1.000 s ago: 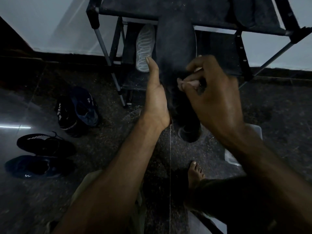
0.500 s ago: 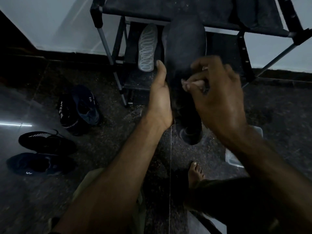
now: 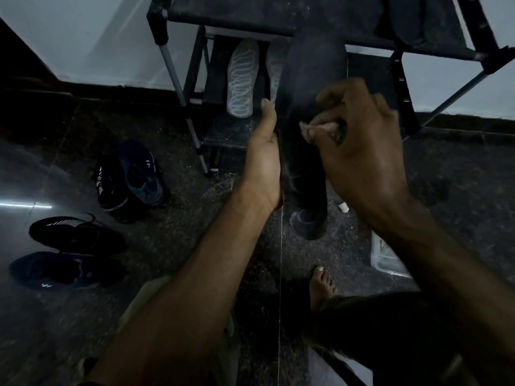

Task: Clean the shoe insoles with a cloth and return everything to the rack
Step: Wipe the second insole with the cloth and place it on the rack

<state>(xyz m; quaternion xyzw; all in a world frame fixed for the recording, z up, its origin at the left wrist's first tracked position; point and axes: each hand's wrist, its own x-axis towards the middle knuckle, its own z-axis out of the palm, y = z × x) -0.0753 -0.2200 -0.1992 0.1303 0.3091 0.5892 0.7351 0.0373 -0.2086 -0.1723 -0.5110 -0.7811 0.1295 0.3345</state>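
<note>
In the head view, the left hand [image 3: 264, 157] held a long dark insole [image 3: 312, 87] by its left edge, palm against the side and thumb lying straight up along it, so the insole stood on end in front of the person, its broad end up and its narrow end hanging down toward the floor [image 3: 195, 232]. The right hand [image 3: 359, 146] was at the middle of the insole's right side with fingers curled in tight; something dark showed between them, but the blur and dim light left it unclear whether that was a cloth or the insole's edge, so its grip could not be told for certain.

Behind the insole stood the black shoe rack [image 3: 164, 26], its metal legs on the floor and its dark fabric shelf across the top of the view. On the lower shelf a pale insole [image 3: 242, 79] with a looping pattern lay just left of the held one, and a second pale one peeked out beside it, mostly hidden.

On the floor to the left were dark shoes: two heaped together [image 3: 131, 176] near the rack's leg, and two more [image 3: 69, 252] lying side by side nearer the person. A bare foot [image 3: 322, 285] rested on the floor below the insole, and a clear plastic container [image 3: 384, 257] sat partly hidden behind the right forearm.
</note>
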